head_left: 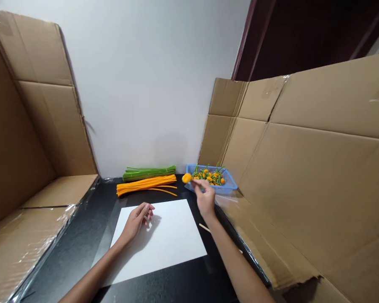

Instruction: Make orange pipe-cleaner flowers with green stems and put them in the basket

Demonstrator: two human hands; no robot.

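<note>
The pompom (187,178) is yellow-orange, the basket (230,182) blue, the sheet (174,231) white.

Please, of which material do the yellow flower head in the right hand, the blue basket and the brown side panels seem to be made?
Yellow flower head: perhaps chenille or yarn, matte; its edge looks soft, fibres are unclear.
Blue basket: probably plastic, slightly glossy, with mesh-like walls.
Brown side panels: likely cardboard, mostly matte, with fold creases.

Right hand (205,194) holds a fuzzy yellow ball (187,178) near the far right corner of the white sheet (173,229)
Left hand (140,214), loosely curled, is over the sheet; beyond it lie orange strips (145,184), green strips (150,172) and a blue basket (231,181)
</note>
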